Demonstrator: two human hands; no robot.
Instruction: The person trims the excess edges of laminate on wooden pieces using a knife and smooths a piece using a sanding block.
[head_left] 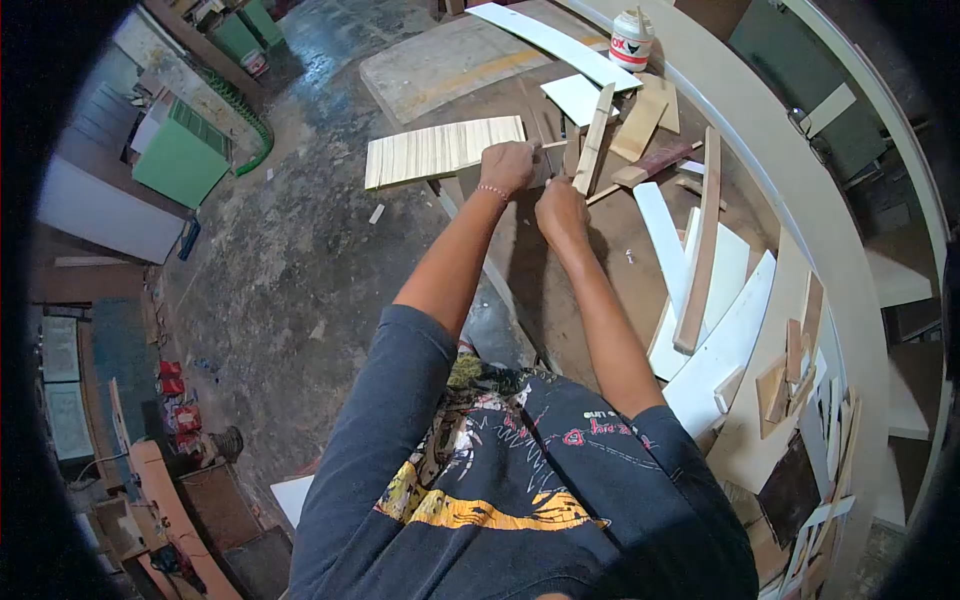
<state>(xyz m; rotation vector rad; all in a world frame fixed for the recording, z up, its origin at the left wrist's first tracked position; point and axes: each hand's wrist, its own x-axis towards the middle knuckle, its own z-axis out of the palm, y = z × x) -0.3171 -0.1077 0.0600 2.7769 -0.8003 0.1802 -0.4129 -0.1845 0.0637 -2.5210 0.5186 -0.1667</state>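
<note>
Past the left edge of the brown-topped worktable (530, 255), a flat rectangular panel with cream-and-brown striped grain (430, 150) jutted over the floor, its right end at the left hand (508, 167). It looked light, stiff and chip-prone at the corners, best held by both long edges. Left and right hand (562, 212) fingers were curled, their grip hidden, so I could not tell what they clamped.

Board (440, 152) by left hand (508, 166), left end past surface (645, 285) edge; bottle (631, 42) beyond hands; strips (706, 240) right.
</note>
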